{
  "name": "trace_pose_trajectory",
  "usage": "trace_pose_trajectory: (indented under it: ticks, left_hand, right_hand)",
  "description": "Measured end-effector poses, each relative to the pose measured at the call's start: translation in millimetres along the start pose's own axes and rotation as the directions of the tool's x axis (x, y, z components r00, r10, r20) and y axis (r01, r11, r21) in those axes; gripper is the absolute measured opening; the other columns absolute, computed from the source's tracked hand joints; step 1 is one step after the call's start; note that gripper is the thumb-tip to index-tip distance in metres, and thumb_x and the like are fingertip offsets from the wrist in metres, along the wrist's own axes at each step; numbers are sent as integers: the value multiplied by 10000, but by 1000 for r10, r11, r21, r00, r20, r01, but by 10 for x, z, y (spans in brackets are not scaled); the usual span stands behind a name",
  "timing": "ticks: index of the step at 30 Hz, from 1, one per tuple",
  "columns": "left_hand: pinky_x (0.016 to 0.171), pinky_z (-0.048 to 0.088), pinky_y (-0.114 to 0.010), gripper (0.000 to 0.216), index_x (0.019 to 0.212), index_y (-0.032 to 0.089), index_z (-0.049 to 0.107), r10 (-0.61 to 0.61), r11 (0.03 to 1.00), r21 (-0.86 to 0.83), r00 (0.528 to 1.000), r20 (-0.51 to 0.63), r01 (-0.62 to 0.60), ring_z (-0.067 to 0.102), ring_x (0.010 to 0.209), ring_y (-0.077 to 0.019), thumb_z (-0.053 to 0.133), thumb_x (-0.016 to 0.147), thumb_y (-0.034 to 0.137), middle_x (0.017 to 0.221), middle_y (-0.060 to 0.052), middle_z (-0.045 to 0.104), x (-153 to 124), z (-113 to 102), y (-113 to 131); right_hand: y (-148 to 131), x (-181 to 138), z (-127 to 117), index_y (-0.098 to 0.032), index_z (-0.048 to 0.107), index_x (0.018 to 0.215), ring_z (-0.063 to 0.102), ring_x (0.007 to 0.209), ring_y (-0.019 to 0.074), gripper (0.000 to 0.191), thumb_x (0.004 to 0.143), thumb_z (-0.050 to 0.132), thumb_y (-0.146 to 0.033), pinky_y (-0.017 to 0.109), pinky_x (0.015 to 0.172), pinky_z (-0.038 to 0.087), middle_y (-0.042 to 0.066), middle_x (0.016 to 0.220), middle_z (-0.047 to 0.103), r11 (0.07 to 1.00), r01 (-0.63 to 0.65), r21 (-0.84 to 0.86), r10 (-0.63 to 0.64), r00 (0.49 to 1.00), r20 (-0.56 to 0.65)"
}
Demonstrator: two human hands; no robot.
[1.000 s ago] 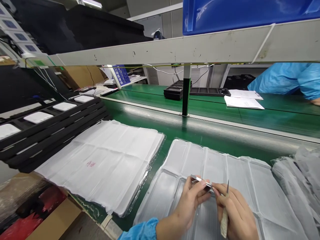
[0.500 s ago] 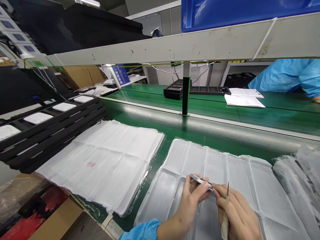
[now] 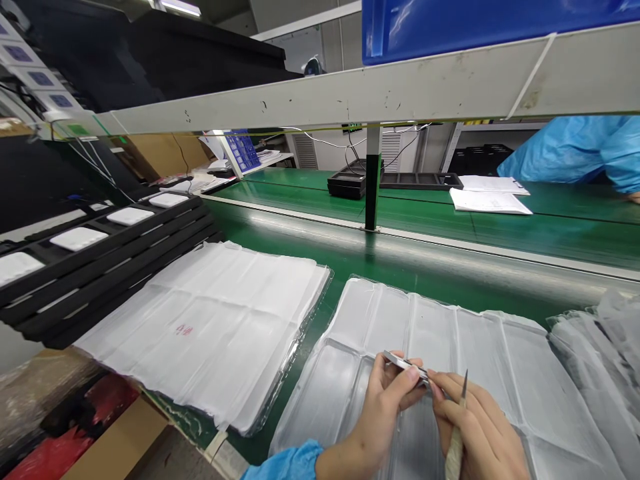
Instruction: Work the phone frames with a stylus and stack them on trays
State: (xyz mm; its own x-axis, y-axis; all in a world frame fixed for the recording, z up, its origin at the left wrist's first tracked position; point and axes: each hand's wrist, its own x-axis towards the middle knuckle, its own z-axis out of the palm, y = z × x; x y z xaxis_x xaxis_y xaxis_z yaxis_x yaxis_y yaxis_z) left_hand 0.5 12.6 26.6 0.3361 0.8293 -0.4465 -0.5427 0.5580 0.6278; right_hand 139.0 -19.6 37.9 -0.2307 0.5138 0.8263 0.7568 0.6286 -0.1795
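Note:
Between the fingers of my left hand (image 3: pixel 383 400) is a thin, flat grey part (image 3: pixel 397 361), held tilted above a clear plastic tray (image 3: pixel 345 313). My right hand (image 3: pixel 480 427) pinches the near end of that part with thumb and forefinger. Tucked in the same hand is a pointed tool with a wrapped handle (image 3: pixel 455 447), its thin metal tip sticking up past the fingers. What exactly the flat part is cannot be made out, as my fingers cover much of it.
Left of my hands lies another tray stack under a white sheet (image 3: pixel 215 320) with red writing. Black trays (image 3: pixel 125 253) holding white pieces stand far left. Crumpled clear plastic (image 3: pixel 605 360) lies right. A shelf beam (image 3: pixel 320 100) crosses overhead. A co-worker's blue sleeve (image 3: pixel 565 153) shows beyond.
Both hands hold the same grip on the flat part and have shifted slightly right and down in the view. The pointed tool leans a little more to the right.

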Motion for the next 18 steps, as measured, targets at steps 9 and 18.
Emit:
trace_pose_trajectory:
  ticks: [9,18]
  left_hand:
    - [1057,526,-453,791,1122,150,492,4,999,-34,999,39,-3,673,1133,-283,969,634,549,1179,-139,675,22,-22,-6]
    - [1008,510,-408,787,1116,161,495,-17,997,-75,997,79,23,678,1088,-265,968,618,545,1116,-130,697,20,13,23]
  right_hand:
    - [9,-23,-28,-83,582,1022,632,1128,245,105,1086,538,-13,349,898,528,158,1192,661,1000,2,13,-2,1000,10]
    - [2,-90,61,-134,572,1024,664,1066,204,130,1070,563,-13,317,852,527,112,1201,666,997,-80,16,80,997,-10]
